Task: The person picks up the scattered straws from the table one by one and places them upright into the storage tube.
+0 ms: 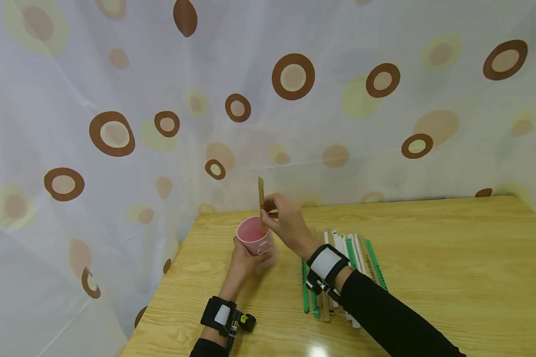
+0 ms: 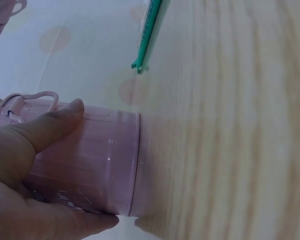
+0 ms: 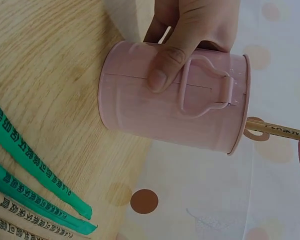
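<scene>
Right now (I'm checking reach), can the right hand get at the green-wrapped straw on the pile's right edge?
Probably, once free: the right hand pinches a brown-wrapped straw in the pink bucket. The green-wrapped straw lies nearby, nothing seen on top, though the black sleeve crosses above the pile.

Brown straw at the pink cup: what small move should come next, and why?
Probably lower the brown straw a little further into the pink cup, then release it. The right hand pinches it near upright, its lower part inside the rim, and the left hand holds the cup.
</scene>
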The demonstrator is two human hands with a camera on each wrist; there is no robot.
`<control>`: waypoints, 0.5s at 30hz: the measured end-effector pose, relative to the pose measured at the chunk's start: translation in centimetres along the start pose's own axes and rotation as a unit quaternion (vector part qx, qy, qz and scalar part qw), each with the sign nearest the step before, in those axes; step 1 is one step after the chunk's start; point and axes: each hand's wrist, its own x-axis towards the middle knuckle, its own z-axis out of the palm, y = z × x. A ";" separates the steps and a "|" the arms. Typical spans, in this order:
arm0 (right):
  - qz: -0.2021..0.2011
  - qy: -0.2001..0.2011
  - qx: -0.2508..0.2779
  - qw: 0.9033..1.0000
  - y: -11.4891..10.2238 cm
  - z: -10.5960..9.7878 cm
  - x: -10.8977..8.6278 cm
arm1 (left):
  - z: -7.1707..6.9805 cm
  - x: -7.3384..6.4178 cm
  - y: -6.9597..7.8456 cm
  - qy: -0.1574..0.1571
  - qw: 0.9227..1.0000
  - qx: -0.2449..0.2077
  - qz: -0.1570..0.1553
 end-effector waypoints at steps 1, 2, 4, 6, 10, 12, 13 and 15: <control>0.001 -0.007 -0.001 1.000 0.0 0.2 0.0 | 0.0 0.0 0.0 0.001 1.000 0.000 0.001; 0.003 -0.016 -0.002 1.000 0.0 0.4 0.0 | 0.0 0.0 0.0 0.002 1.000 0.000 0.001; 0.009 -0.035 -0.008 0.999 0.1 0.7 0.0 | -0.1 0.0 0.1 -0.001 1.000 -0.006 0.005; 0.021 -0.055 -0.011 0.998 0.1 1.1 0.0 | -0.2 0.0 0.2 -0.004 1.000 -0.013 0.012; 0.045 -0.092 -0.030 0.994 0.3 1.8 -0.1 | -0.3 -0.1 0.2 -0.012 0.999 -0.027 0.017; 0.047 -0.104 -0.048 0.992 0.4 2.2 -0.2 | -0.3 -0.2 0.1 -0.013 0.999 -0.027 0.015; 0.048 -0.110 -0.054 0.991 0.4 2.3 -0.3 | -0.2 -0.2 0.1 -0.015 0.999 -0.030 0.014; 0.050 -0.125 -0.064 0.989 0.5 2.5 -0.4 | -0.1 -0.3 0.0 -0.020 0.999 -0.038 0.018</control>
